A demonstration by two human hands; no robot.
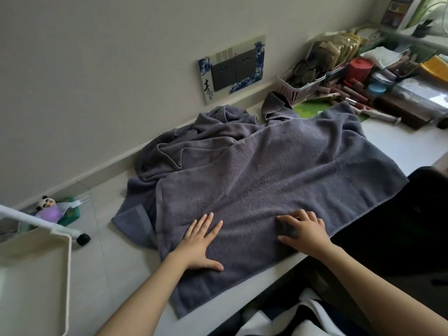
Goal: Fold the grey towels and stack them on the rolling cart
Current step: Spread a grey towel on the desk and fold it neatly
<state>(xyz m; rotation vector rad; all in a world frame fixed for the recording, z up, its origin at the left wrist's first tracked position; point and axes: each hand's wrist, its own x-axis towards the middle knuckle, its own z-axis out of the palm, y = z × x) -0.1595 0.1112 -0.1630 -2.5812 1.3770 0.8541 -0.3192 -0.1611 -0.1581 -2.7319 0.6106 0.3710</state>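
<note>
A large grey towel (274, 180) lies spread flat across the white desk (397, 144), its near edge hanging over the front. Behind it, more grey towels (194, 141) sit crumpled against the wall. My left hand (201, 243) presses palm-down on the spread towel with fingers apart. My right hand (305, 231) rests on the same towel to the right, fingers bent and spread, holding nothing. The white rolling cart (36, 263) stands at the lower left, its top tray bare.
Clutter fills the desk's far right: a pink basket (300, 88), a red jar (358, 69), blue lids, lipsticks, boxes. A socket plate (232, 69) is on the wall. A panda toy (48, 207) lies on the floor behind the cart. A dark chair (412, 226) stands at the right.
</note>
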